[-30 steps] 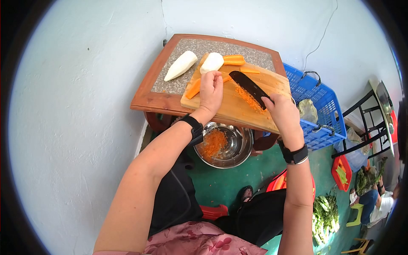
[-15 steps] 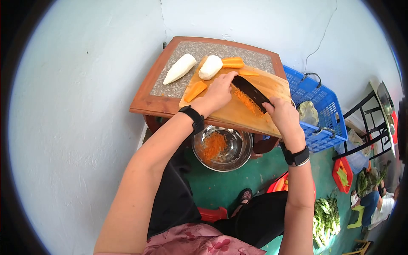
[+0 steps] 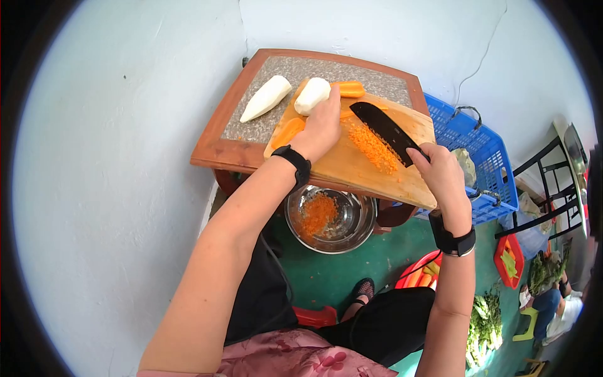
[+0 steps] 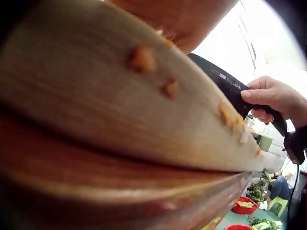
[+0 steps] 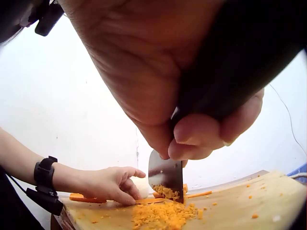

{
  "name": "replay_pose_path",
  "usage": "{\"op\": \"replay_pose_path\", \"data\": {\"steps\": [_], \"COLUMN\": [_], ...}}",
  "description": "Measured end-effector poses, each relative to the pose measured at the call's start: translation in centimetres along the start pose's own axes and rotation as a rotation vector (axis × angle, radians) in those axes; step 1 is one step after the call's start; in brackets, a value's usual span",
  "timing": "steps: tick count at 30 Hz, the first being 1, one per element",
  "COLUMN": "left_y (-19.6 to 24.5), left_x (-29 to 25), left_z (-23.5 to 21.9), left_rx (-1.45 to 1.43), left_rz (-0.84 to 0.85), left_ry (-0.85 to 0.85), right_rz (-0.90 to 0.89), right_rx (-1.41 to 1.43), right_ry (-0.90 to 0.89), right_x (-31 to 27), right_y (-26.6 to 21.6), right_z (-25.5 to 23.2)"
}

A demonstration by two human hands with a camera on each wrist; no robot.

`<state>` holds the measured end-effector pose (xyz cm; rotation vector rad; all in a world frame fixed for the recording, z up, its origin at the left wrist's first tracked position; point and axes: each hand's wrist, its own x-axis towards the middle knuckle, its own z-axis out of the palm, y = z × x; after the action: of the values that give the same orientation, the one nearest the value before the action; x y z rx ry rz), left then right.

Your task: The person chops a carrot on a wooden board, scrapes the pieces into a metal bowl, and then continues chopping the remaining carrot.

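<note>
My right hand (image 3: 441, 174) grips the handle of a black-bladed kitchen knife (image 3: 384, 129), its blade standing along a pile of finely chopped carrot (image 3: 369, 146) on the wooden cutting board (image 3: 339, 168). To the left of the blade is my left hand (image 3: 321, 130), index finger stretched out beside a peeled white radish (image 3: 308, 100). In the right wrist view its thumb tip meets the near end of a thin carrot slice (image 5: 148, 201), the other fingers loosely bent. Chopped bits cling to the blade there. One carrot piece (image 3: 287, 133) lies by the left wrist, another (image 3: 348, 89) behind.
A second peeled radish (image 3: 267, 99) lies on the stone-topped table (image 3: 242, 131). Under the table's front edge stands a steel basin (image 3: 368, 220) with chopped carrot inside. A blue plastic basket (image 3: 499, 147) is at the right. Leafy greens (image 3: 483, 327) lie on the floor, and a person sits farther off.
My left hand has drawn back left from the knife's tip toward the radish. The knife has shifted slightly right, and more of the chopped carrot shows, spread beside the blade.
</note>
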<state>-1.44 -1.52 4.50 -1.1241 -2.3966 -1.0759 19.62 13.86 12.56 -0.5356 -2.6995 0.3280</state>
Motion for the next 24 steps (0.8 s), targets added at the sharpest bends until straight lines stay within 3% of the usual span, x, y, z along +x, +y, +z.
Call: {"op": "replay_pose_path", "data": {"steps": [1,4,7,10,13,19,24], "left_y": [0.1,-0.1,0.5,1.9,2.1,2.0,2.6], "left_x": [0.2,1.0,1.7,1.6,0.9,0.2,0.9], "left_z": [-0.3,-1.0,-2.3,-4.1,-4.2,-3.3,-4.7], "left_rx": [-0.020,-0.007,-0.059,-0.024,0.013,0.199,0.150], "left_rz": [-0.049,0.132,0.197,0.186,0.238,0.166,0.214], "left_ry": [-0.026,0.090,0.093,-0.242,-0.329,-0.358,-0.229], "right_rz": [-0.010,-0.046,-0.106,-0.172,-0.232,-0.312,-0.353], "right_rx": [0.008,-0.053,-0.091,-0.171,-0.204,-0.254,-0.207], "right_ry": [0.001,0.014,0.029,0.000,0.017,0.035,0.125], "right_x": [-0.2,-0.3,0.6,1.7,2.4,3.5,4.3], "right_y": [0.0,0.0,0.2,0.4,-0.2,0.7,0.2], "right_z": [0.1,1.0,1.3,0.9,0.6,3.2,2.4]}}
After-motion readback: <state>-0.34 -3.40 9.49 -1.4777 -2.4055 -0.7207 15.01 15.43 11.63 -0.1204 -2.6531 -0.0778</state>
